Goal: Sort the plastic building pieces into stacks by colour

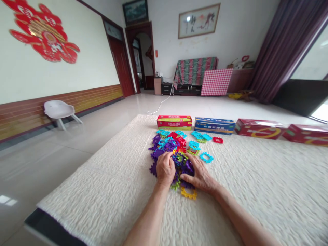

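My left hand (166, 168) is closed, its thumb and forefinger at the near left edge of a dark blue square interlocking tile (179, 158). My right hand (202, 173) lies over the pile with thumb and fingers spread around shiny purple tiles (189, 166). Its forefinger reaches the right side of the dark blue tile. Left of my hands are more purple tiles (156, 153), with red tiles (181, 143) and light blue tiles (166, 142) beyond. A yellow frame-shaped tile (189, 193) lies below my right hand. My fingers hide part of the pile.
A red-and-yellow box (174, 123), a blue box (214, 125) and two dark red boxes (260, 129) line the far side of the cream quilted cover (115, 171). One light blue frame tile (206, 157) lies right of the pile. A white chair (59, 110) stands left.
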Motion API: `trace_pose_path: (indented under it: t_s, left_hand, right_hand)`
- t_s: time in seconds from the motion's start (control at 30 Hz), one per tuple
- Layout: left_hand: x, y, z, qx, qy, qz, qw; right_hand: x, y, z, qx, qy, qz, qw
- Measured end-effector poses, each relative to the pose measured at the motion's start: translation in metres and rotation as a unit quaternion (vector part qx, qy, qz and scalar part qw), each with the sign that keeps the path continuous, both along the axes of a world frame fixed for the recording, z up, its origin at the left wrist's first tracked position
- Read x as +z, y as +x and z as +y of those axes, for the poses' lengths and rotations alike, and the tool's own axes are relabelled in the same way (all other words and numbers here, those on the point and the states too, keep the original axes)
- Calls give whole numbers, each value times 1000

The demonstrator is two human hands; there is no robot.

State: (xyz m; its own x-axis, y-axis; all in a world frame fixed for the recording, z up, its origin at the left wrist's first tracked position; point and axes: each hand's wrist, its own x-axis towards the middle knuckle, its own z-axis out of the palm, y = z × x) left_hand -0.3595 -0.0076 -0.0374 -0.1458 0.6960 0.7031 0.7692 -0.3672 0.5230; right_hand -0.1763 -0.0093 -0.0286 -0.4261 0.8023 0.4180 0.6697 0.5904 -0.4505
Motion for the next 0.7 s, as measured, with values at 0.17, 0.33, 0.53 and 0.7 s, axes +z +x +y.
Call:
trace_pose_path:
  t_s: [0.17,0.33,0.53,0.7]
  left_hand:
    - [0,1,1,3,-26,10,1000]
    - [1,2,3,5,-52,11,999]
    - [0,2,6,20,-24,1,1000]
    - [1,0,6,20,-28,19,999]
  right_hand:
    - [-7,2,-1,-7,30,7,1000]
    - [-5,0,2,-10,39,-2,999]
    - [-2,-2,6,-1,32,-8,999]
    - [-4,-1,8,6,46,-8,999]
